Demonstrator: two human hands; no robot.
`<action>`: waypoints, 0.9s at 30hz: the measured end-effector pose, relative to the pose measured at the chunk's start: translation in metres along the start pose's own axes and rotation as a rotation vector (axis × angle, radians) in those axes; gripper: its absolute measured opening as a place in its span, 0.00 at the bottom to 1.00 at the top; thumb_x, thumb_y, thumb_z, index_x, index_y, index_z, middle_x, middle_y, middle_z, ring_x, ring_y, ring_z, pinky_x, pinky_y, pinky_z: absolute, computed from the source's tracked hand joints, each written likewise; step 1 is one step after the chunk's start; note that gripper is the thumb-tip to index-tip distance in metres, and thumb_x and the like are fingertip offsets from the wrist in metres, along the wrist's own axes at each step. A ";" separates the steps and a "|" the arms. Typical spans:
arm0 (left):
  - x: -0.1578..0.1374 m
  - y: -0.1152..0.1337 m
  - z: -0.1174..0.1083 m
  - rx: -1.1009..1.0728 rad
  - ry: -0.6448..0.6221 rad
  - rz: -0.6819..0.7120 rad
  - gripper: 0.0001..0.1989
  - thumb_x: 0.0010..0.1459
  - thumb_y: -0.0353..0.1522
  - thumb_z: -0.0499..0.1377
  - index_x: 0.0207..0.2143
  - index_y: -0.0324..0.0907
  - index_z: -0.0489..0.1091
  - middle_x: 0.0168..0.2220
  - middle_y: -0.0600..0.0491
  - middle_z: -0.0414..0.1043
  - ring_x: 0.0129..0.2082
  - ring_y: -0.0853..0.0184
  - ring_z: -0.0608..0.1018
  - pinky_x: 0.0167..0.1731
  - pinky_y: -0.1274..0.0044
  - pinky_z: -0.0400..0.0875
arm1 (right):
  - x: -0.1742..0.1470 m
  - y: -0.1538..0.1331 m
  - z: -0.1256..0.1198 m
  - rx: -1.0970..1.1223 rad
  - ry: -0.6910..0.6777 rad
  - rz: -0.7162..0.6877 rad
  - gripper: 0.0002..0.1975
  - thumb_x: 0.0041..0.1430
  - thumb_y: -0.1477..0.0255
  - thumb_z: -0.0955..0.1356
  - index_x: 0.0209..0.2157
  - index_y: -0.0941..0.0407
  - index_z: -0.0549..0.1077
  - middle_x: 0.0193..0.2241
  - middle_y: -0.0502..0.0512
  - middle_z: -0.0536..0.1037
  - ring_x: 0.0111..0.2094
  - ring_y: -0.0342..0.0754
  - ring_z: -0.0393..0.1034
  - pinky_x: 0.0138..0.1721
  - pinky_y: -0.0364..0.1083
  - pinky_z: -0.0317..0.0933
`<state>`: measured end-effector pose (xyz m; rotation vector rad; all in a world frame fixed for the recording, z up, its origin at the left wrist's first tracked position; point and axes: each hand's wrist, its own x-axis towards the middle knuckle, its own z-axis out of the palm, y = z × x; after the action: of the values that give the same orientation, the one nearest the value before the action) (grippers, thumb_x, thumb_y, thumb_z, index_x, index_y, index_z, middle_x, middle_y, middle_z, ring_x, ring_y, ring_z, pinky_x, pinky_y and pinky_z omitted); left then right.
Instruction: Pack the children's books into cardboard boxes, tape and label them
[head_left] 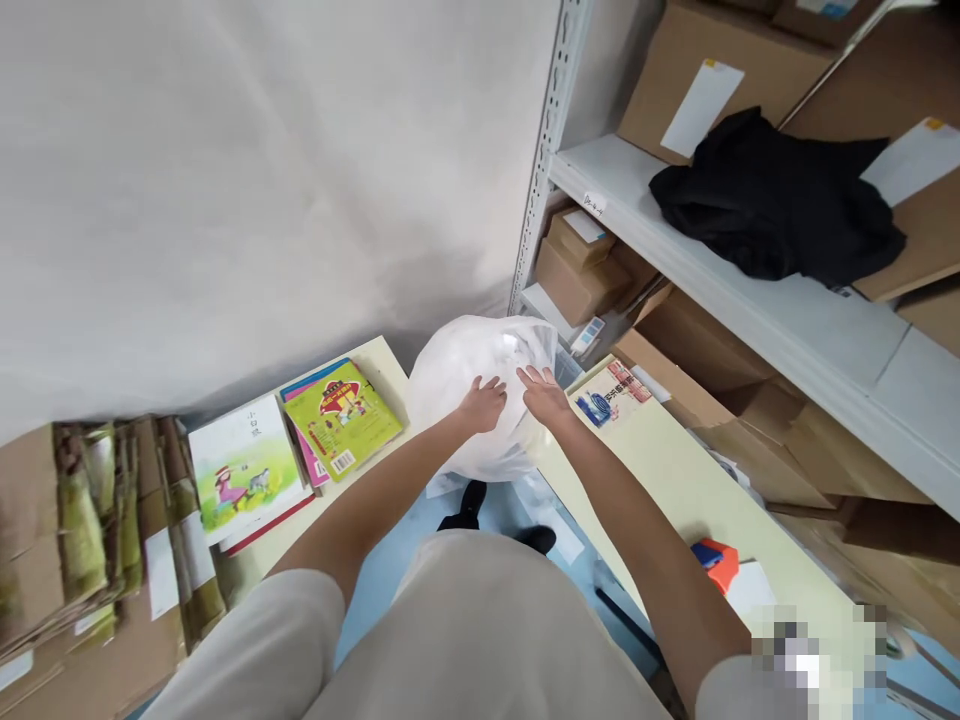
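A big, full white plastic bag [450,370] stands between the two tables in the middle of the head view. My left hand [484,404] rests against its near side, fingers apart and slightly bent. Close by on the right, my right hand [543,397] has its fingers spread over the bag. Neither hand visibly grips the plastic, and the bag's contents are hard to make out through it.
Picture books [251,470] and a green book [341,415] lie on the left table, near flattened cardboard [142,590]. The right table [675,470] holds another book [611,392] and an orange-and-blue tool [718,563]. Shelving [750,290] carries boxes and black cloth [780,200].
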<state>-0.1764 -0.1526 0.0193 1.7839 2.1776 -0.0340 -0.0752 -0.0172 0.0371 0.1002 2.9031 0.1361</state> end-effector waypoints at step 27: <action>-0.054 0.012 -0.043 -1.642 0.033 0.491 0.50 0.30 0.61 0.63 0.52 0.39 0.68 0.45 0.42 0.74 0.51 0.50 0.72 0.51 0.64 0.64 | -0.077 0.007 -0.160 0.391 0.780 0.420 0.04 0.57 0.69 0.65 0.30 0.55 0.69 0.31 0.54 0.74 0.35 0.49 0.69 0.49 0.54 0.56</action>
<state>-0.1660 -0.1920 0.0767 1.0818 0.8877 1.3946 -0.0377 -0.0299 0.2106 0.9105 3.5801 -0.4230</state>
